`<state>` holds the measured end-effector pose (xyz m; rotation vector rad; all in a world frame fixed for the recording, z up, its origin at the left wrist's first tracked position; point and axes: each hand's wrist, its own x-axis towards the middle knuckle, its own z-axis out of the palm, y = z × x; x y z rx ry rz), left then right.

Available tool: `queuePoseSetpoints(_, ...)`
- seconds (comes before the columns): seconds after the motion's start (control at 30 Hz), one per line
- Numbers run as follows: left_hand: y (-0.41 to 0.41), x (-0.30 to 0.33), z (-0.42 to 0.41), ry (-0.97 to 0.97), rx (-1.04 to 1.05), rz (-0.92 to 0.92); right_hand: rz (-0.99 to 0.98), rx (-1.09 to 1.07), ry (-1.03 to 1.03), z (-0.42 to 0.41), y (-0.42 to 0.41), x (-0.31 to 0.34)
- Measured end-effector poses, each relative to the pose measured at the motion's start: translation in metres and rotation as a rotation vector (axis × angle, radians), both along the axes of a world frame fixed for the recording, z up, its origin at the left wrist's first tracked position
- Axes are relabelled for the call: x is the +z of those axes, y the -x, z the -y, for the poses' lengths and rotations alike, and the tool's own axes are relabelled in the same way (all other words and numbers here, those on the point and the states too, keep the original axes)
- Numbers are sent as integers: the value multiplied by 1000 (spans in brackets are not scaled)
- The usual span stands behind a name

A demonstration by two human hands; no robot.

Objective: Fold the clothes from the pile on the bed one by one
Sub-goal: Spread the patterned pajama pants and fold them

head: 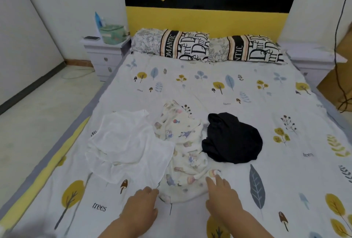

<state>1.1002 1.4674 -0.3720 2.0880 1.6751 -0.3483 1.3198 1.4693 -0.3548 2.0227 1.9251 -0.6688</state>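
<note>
Printed garment (182, 153) between hands, right grip (222, 193) touching edge.

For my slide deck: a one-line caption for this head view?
Both hands, left and right, reach for the cartoon-print garment on the bed.

White garment (127, 146) overlaps the printed garment (182, 153) (fingertip contact perhaps unclear).
</note>
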Motion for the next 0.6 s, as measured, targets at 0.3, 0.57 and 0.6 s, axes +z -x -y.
queuePoseSetpoints(0.3,-39,-100,-56,-120,-170,36,70,124,-143,-73,14,-94)
queuePoseSetpoints(0.57,-56,-130,-64,-139,-253,-1,-50,278,-360,-61,7,-151)
queuePoseSetpoints(0.6,-59,-128,-58,-114,-223,51,-92,266,-442,-52,9,-153)
